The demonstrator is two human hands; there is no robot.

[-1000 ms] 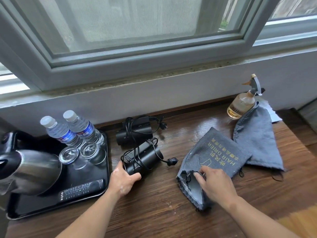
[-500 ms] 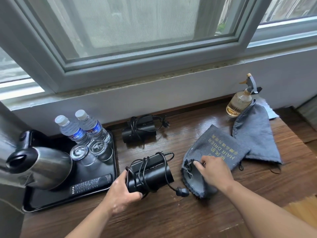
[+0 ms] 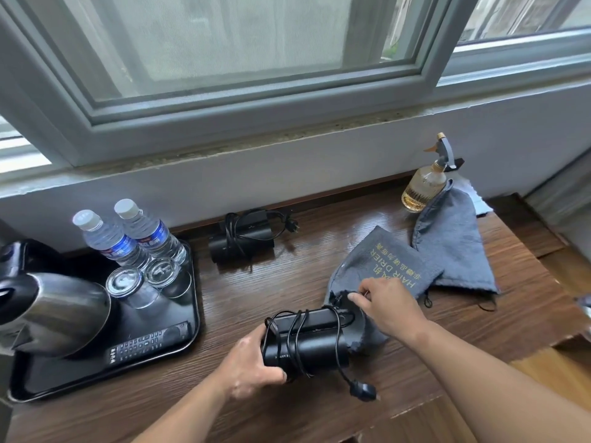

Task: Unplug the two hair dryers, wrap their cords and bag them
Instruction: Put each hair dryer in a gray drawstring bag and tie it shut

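The cord-wrapped hair dryer (image 3: 307,345) is gripped by the left hand (image 3: 251,362); the drawstring bag (image 3: 383,260) is pinched at its mouth (dryer's front end at it) by the right hand (image 3: 391,308).

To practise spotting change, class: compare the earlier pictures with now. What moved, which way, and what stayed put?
The left grip, holding the wrapped dryer, carried it rightward and nearer, from beside the tray to the bag; its end now meets the bag's mouth. The right grip kept pinching that mouth open. The second dryer, second bag and bottle stayed.
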